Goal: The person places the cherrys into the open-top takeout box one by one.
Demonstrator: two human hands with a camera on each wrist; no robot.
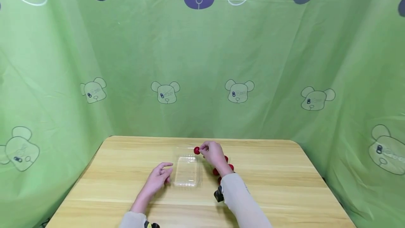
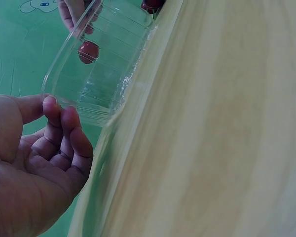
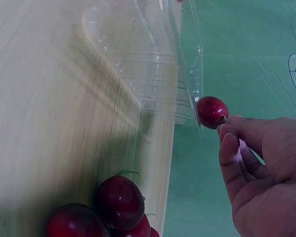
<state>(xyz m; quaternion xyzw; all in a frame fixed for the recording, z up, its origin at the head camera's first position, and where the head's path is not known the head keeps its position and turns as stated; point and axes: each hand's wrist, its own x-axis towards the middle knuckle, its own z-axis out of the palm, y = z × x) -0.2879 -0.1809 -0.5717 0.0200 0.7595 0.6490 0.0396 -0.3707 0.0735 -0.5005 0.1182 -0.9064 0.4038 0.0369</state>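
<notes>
A clear plastic box sits open on the table. My left hand is at its left side, and in the left wrist view thumb and fingertips pinch the near rim. My right hand holds a red cherry by its stem end, between thumb and fingertips. That cherry hangs by the box's far right rim in the right wrist view. More dark red cherries, some with green stems, lie on the table right of the box, partly hidden beneath my right forearm.
The light wooden table has rounded far corners. Green printed curtains hang behind it and on both sides. Black wrist cameras sit at the cuffs of the pale sleeves.
</notes>
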